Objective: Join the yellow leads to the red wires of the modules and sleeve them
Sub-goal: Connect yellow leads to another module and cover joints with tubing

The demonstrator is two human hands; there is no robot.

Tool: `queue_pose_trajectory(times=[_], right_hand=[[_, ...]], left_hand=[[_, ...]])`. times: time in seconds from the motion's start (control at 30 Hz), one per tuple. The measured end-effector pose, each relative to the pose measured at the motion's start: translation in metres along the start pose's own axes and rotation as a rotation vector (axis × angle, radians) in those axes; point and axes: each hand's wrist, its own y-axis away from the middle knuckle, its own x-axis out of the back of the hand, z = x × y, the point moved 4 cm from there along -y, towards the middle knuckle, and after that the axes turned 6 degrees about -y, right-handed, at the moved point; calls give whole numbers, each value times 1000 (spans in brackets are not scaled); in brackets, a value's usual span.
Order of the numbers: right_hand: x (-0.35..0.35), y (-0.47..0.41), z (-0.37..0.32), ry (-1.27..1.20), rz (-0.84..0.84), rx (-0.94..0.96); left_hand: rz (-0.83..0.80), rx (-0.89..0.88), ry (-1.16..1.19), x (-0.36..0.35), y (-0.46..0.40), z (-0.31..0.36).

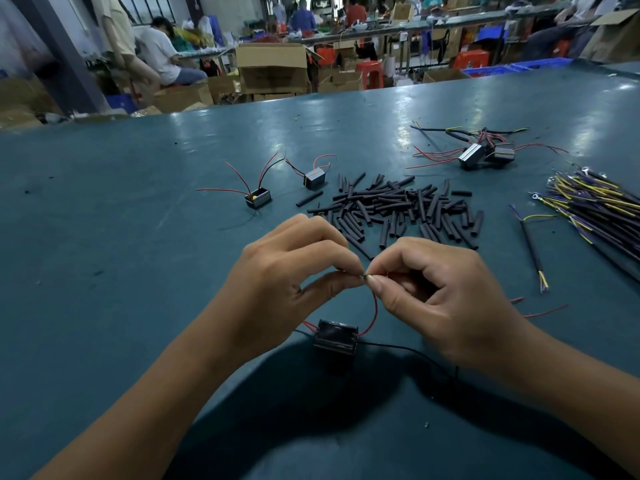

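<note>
Hands meet over a module on a teal workbench.

Left hand and right hand pinch the tip of a red wire (its joint hidden by fingertips) rising from the black module at 6 o'clock; sleeves lie at 12, yellow leads at 2.
</note>
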Motion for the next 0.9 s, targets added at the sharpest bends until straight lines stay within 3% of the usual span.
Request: queue_pose_trajectory(times=[0.1, 0.27, 0.33, 0.37, 0.47, 0.53, 0.9], right_hand=[[1, 0, -2, 31, 8, 34], [-1, -1, -7, 97, 6, 71], [-1, -1, -4, 62, 12, 35], [-1, 0, -2, 36, 21, 7], [1, 0, 4, -39, 42, -74], [1, 0, 5, -70, 39, -96], [-1, 1, 2, -69, 2, -98]], left_hand=[[-77, 161, 175, -3, 2, -2], [-311, 922, 1023, -29, 18, -10], [-326, 982, 1089, -32, 20, -9], [-292, 900, 982, -29, 19, -11], [-155, 390, 310, -10, 10, -14], [-82, 187, 108, -5, 7, -11], [20, -94, -157, -2, 5, -2]])
